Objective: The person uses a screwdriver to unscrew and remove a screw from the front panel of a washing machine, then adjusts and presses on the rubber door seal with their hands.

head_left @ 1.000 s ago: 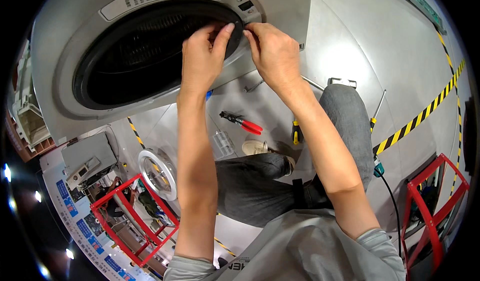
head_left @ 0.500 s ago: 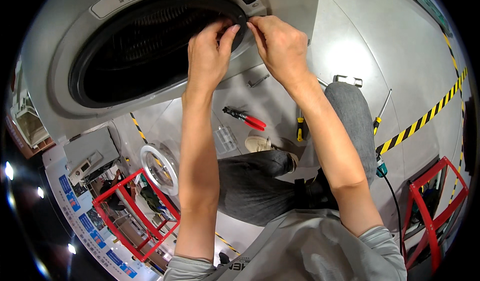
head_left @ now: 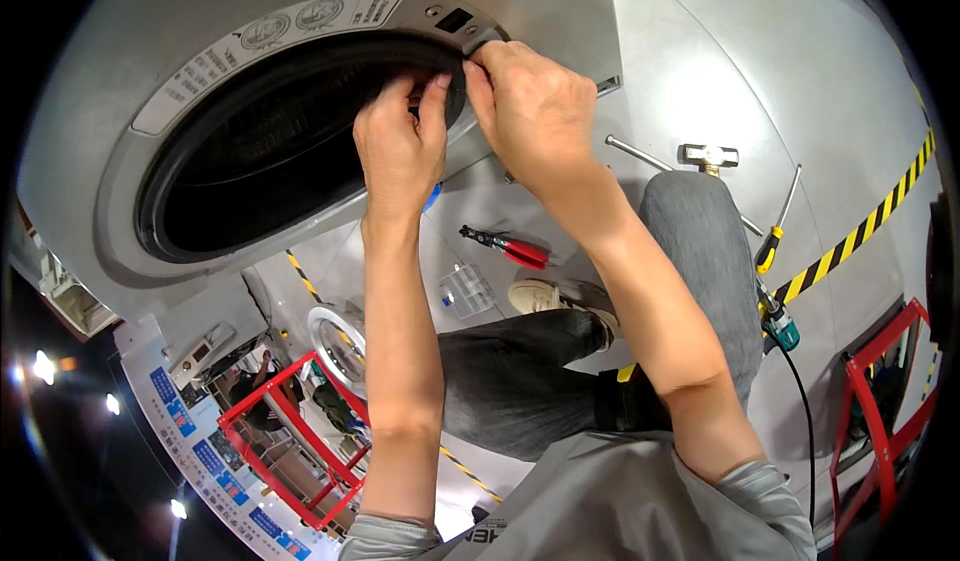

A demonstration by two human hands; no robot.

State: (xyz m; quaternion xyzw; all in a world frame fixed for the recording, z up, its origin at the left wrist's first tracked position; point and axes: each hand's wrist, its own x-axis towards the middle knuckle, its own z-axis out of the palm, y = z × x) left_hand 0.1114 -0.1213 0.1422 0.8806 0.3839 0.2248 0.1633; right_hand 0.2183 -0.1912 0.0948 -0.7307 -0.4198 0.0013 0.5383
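In front of me stands a grey front-loading washing machine (head_left: 75, 176), its round drum opening uncovered. A black rubber door seal (head_left: 152, 216) rings this opening. My left hand (head_left: 402, 146) reaches just inside the opening on its right side, thumb and fingers pinched on the seal's inner lip. Against the outer edge of that same stretch, my right hand (head_left: 535, 106) is closed, thumb and forefinger pressed on the seal close to the front panel. The fingertips of both hands are partly hidden, and so is whatever lies under them.
Red-handled pliers (head_left: 522, 252) and a clear compartment box (head_left: 466, 291) lie on the floor below my hands. Beside my knee are a hammer (head_left: 711, 156), a screwdriver (head_left: 772, 244) and a corded power tool (head_left: 784, 329). A round door (head_left: 335, 346) and red frames (head_left: 885, 411) stand farther off.
My view has shifted, so the washing machine sits lower and farther left. Both hands stay on the right side of the seal, with little visible change in their grip.
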